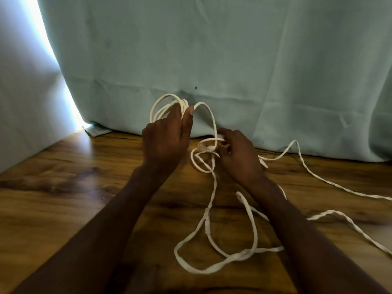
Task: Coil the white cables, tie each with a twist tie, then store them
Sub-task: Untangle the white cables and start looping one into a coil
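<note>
Step in hand: coiling. The left hand (pixel 167 134) grips several finished loops of white cable (pixel 167 107), raised above the worktop (pixel 63 187). The right hand (pixel 239 153), just beside it, pinches the cable at a tangle. Slack trails below and right of that hand. Next move likely requires clearing the tangle, then feeding slack.

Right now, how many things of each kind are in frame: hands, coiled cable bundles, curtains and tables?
Hands: 2, the left hand gripping the coil, the right hand on the loose cable
Coiled cable bundles: 1, the coil
Curtains: 1, the curtain
Tables: 1, the wooden table
Total: 5
</note>
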Demonstrator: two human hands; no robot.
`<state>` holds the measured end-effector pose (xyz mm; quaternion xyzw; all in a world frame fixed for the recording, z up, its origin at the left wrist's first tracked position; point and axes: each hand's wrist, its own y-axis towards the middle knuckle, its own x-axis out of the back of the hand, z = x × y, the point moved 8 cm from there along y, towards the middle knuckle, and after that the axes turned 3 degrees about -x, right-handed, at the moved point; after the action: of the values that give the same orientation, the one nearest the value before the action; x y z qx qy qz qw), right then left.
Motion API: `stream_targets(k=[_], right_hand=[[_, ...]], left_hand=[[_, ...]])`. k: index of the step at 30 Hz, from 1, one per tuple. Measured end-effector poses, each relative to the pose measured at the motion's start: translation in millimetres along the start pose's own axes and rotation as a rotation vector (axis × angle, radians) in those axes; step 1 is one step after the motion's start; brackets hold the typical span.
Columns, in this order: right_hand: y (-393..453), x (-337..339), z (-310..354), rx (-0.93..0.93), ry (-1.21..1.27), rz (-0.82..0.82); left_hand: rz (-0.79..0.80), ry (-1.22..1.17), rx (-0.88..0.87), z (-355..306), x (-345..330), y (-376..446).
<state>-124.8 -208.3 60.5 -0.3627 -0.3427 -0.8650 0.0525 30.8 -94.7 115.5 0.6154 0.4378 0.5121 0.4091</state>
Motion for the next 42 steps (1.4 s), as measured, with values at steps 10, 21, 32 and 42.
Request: stream_targets(k=[10,21,32,42], right_hand=[[4,12,-8,-0.101,0.085,-0.134],[-5,-21,20,0.044,0.213,0.18],[-1,-3,-6,-0.135,0.013,0.005],[-9,47,16,0.017,0.547,-0.474]], left_hand=[[0.025,0.06,0.798,87,-7,-26],[0.264,-0.055,0.607,69,-53,-43],[-0.031,-0.579,1.06,116,-50,-56],[0.251,-0.04,0.161,29,-43,-27]])
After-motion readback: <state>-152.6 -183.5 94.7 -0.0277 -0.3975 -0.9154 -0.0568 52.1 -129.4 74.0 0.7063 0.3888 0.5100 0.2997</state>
